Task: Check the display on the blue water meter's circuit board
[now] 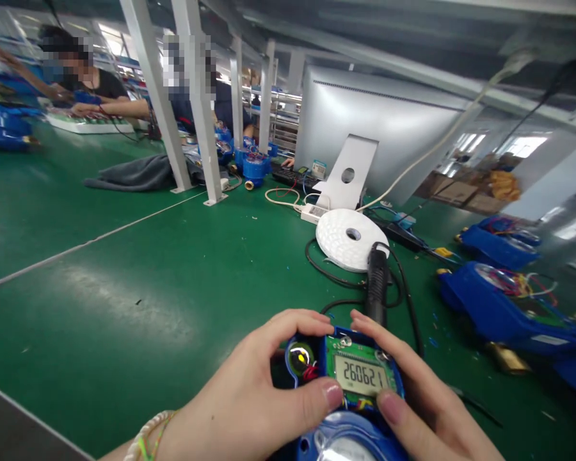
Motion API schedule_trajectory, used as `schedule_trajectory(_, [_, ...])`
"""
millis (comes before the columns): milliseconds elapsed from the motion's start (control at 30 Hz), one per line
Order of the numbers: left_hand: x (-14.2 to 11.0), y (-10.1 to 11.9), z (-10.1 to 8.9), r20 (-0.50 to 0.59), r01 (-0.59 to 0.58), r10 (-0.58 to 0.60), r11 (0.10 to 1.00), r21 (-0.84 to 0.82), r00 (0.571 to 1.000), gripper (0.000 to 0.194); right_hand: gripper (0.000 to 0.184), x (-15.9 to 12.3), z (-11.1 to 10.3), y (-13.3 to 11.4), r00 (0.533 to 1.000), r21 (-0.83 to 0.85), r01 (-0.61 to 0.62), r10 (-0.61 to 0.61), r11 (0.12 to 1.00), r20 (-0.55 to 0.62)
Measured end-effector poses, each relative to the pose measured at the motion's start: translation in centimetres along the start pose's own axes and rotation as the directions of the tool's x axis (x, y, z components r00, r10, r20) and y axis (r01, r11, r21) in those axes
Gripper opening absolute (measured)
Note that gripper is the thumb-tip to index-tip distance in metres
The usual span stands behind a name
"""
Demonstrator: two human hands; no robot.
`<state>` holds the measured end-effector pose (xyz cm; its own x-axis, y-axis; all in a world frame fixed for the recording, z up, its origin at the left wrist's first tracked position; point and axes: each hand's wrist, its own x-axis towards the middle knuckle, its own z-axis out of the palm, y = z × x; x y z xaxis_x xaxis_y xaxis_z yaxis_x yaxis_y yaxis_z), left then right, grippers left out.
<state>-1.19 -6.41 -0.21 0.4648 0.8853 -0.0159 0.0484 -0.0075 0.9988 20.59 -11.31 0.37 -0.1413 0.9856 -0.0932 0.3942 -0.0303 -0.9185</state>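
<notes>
Both hands grip a blue water meter (350,442) at the bottom centre, its electronics housing uncovered. My left hand (264,378) wraps the left side, with the thumb near the lower left corner of the circuit board (338,350). Around the right side closes my right hand (422,384), its thumb at the lower right corner of the display (360,376). Digits reading 260621 show on that display. Left of it sit a round yellow-lit part (301,357) and red wires. The meter's underside is hidden.
Beyond the meter lie a black-handled tool (377,285) with its cable and a white roll (336,237). Blue meters (504,301) stand at right. A monitor (393,121), metal posts (199,96) and grey cloth (134,174) are farther back. Two people (100,83) sit across the green table (125,275).
</notes>
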Motion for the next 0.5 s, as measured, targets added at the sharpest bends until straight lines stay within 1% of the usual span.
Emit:
schedule_trajectory(67, [-0.1,0.4,0.2,0.011,0.023,-0.023,0.999,-0.036,1.000,0.035,0.047,0.0,0.0,0.2,1.000,0.051,0.016,-0.016,0.999,-0.011])
schedule_trajectory(133, [-0.1,0.7,0.5,0.007,0.045,-0.045,0.997,-0.067,0.999,0.032,0.045,-0.1,0.2,0.3,1.000,0.199,-0.008,0.013,0.980,-0.022])
schedule_trajectory(167, [0.0,0.7,0.5,0.000,0.048,-0.048,0.996,-0.078,0.999,0.031,0.043,-0.1,0.3,0.4,0.999,0.309,-0.032,0.036,0.950,-0.008])
schedule_trajectory(200, [0.0,0.7,0.6,-0.009,0.053,-0.054,0.995,-0.088,0.999,0.030,0.040,-0.1,0.5,0.6,0.999,0.434,-0.052,0.047,0.900,0.023])
schedule_trajectory(233, [0.1,0.7,0.6,-0.016,0.062,-0.064,0.994,-0.095,0.998,0.030,0.038,-0.1,0.6,0.7,0.997,0.552,-0.070,0.038,0.831,0.069])
schedule_trajectory(300, [0.2,0.4,0.6,-0.013,0.070,-0.072,0.992,-0.103,0.997,0.032,0.041,-0.1,0.8,1.1,0.985,0.718,-0.093,-0.042,0.689,0.168])
schedule_trajectory(333, [0.2,0.2,0.5,-0.008,0.071,-0.073,0.992,-0.105,0.997,0.032,0.044,-0.1,0.9,1.2,0.976,0.760,-0.099,-0.086,0.643,0.200])
schedule_trajectory(367, [0.2,0.0,0.5,-0.005,0.070,-0.071,0.992,-0.104,0.997,0.032,0.048,-0.1,0.9,1.2,0.971,0.782,-0.100,-0.112,0.615,0.212])
schedule_trajectory(400, [0.2,-0.2,0.5,-0.003,0.065,-0.065,0.993,-0.103,0.998,0.032,0.052,-0.1,0.9,1.1,0.969,0.790,-0.111,-0.112,0.602,0.222])
schedule_trajectory(433, [0.2,-0.4,0.4,-0.005,0.055,-0.056,0.994,-0.099,0.998,0.032,0.055,-0.1,0.9,0.9,0.972,0.791,-0.132,-0.077,0.598,0.220])
schedule_trajectory(500, [0.2,-0.7,0.4,-0.014,0.041,-0.043,0.994,-0.099,0.999,0.033,0.060,-0.2,0.9,0.3,0.977,0.771,-0.186,0.032,0.609,0.210])
